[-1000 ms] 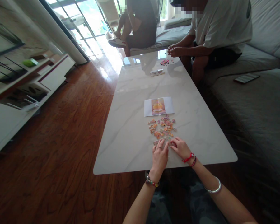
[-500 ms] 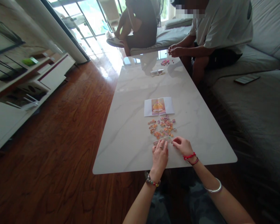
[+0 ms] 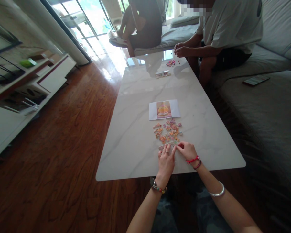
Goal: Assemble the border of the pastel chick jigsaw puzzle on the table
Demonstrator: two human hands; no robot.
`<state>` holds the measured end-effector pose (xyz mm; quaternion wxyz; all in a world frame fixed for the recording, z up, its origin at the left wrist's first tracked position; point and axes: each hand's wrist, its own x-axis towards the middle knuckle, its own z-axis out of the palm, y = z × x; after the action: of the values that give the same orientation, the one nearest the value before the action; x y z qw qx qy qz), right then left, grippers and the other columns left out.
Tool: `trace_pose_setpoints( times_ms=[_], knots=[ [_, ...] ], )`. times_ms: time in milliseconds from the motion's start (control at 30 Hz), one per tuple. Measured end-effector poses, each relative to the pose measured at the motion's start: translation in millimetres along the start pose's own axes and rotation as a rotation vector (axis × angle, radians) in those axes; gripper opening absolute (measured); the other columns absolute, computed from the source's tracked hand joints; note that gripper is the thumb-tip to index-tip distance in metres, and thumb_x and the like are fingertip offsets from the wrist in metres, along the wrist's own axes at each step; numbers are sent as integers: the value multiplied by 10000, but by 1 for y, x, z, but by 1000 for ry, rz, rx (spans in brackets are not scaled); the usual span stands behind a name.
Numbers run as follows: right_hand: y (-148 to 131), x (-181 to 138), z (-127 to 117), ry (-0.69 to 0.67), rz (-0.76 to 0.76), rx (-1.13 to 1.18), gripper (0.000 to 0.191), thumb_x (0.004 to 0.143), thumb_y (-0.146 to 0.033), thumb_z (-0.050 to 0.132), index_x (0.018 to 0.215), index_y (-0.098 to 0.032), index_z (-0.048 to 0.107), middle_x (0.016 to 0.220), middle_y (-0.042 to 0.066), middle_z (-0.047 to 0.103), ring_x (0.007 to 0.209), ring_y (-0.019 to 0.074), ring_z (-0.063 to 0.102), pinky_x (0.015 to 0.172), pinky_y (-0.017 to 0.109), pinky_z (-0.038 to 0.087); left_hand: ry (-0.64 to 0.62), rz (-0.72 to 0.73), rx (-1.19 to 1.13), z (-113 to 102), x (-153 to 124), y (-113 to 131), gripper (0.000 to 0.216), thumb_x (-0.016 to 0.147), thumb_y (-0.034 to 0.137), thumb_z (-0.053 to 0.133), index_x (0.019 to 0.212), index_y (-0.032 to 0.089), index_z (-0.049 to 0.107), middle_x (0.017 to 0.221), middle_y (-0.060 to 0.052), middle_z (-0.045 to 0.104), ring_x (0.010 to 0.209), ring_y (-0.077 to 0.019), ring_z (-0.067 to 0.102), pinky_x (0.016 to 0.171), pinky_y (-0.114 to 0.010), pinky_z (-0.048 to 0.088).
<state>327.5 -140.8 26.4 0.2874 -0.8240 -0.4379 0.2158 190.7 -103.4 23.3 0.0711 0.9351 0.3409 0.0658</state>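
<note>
left hand (image 3: 166,162) | half-covers puzzle strip (image 3: 161,147) | right hand (image 3: 188,151) grip unclear

Both hands, left hand (image 3: 166,163) and right hand (image 3: 188,150), rest fingertips together at the near edge of scattered puzzle pieces (image 3: 168,130) on the marble table (image 3: 133,136).

From here I see a white table (image 3: 135,139) on a wood floor (image 3: 63,145), a grey sofa (image 3: 269,116) with a phone (image 3: 256,80) on it, a shelf (image 3: 26,81) at left, and, at the far end, a small box (image 3: 163,74) and two seated people (image 3: 228,26).
</note>
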Motion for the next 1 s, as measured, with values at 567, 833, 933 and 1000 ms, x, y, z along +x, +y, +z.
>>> trace_pose_setpoints(
  times_ms=[567,833,933,1000],
  knots=[
    [-2,-40,13,-20,-338,-546,401,801,-65,326,1168,-134,473,1016,149,560,843,205,518,614,293,454,-6,88,90,-2,8,-3,412,825,174,396,1215,307,403,1210,-75,457,1122,-226,415,834,-360,398],
    [2,-33,-4,-140,-344,-483,400,779,-59,353,1137,-167,495,995,102,559,837,173,534,665,243,454,-39,162,109,-7,14,-6,405,799,141,422,1180,276,442,1093,-81,512,1024,-220,462,821,-373,392],
    [8,-44,-3,-109,-351,-482,470,754,-37,353,1193,-171,450,1060,98,540,904,179,516,714,247,452,-22,169,89,-7,11,-9,434,795,130,419,1196,296,430,1156,-72,487,1060,-215,441,848,-366,377],
    [8,-48,-1,-109,-366,-493,483,744,-33,354,1197,-167,450,1081,99,533,917,186,508,740,265,449,-12,149,80,-6,9,-11,439,796,138,418,1203,303,426,1205,-68,460,1093,-219,420,857,-366,371]
  ],
)
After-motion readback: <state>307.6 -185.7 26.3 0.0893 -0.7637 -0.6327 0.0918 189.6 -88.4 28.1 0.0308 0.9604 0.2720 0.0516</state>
